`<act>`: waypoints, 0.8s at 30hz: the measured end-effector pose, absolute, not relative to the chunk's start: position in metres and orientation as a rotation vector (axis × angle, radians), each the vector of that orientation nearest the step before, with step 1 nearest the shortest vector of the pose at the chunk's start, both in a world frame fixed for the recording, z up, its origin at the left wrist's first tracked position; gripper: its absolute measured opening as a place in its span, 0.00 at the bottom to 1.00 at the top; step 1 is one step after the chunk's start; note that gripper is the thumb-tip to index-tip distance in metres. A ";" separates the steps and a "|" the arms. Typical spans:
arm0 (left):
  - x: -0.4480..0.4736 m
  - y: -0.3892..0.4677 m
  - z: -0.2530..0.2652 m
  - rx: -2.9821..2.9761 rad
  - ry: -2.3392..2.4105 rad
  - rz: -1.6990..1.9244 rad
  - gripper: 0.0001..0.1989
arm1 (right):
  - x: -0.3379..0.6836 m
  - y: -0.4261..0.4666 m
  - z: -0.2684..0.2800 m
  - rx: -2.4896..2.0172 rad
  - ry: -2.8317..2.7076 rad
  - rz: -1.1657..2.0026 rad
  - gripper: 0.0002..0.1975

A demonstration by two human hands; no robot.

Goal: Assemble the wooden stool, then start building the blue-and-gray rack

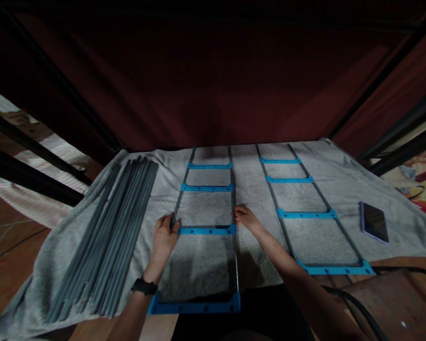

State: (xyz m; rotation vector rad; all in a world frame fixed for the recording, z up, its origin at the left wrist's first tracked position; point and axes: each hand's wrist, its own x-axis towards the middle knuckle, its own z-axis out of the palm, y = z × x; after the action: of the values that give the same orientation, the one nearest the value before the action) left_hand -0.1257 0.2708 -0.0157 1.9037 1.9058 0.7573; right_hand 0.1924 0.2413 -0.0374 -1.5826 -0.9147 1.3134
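A ladder-shaped frame of thin grey rods and blue plastic crosspieces [206,231] lies flat on a grey cloth. My left hand [165,237] is closed around its left rod, at the end of the third crosspiece from the back. Opposite, the fingers of my right hand [246,218] pinch the right rod just above that same crosspiece. Nearest my body is the frame's front crosspiece [206,308]. To the right rests a second, similar frame with blue crosspieces [307,214], untouched. My fingertips are partly hidden behind the rods.
A bundle of loose grey tubes [110,237] lies left of the frame. At the right a phone [374,222] rests on the grey cloth [259,246]. A dark red panel [213,85] closes off the back. Black cable [362,308] runs at the lower right.
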 end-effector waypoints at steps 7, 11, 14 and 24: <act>-0.036 0.202 -0.010 2.278 1.306 0.691 0.19 | 0.210 0.282 -0.017 -1.882 -1.118 1.065 0.09; 0.005 0.172 -0.006 2.315 1.348 0.592 0.18 | 0.212 0.316 -0.008 -1.946 -1.168 0.956 0.12; 0.017 0.150 -0.008 2.237 1.476 0.455 0.17 | 0.211 0.338 -0.008 -2.008 -1.172 0.919 0.12; 0.039 0.133 -0.012 1.888 1.655 0.243 0.18 | 0.203 0.388 -0.007 -2.115 -0.912 0.973 0.06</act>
State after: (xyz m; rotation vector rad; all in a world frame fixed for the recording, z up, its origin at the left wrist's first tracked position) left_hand 0.0393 0.1333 -0.0122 1.8879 1.6546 0.2431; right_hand 0.2030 0.3885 -0.0067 -2.1151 -0.9118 0.9728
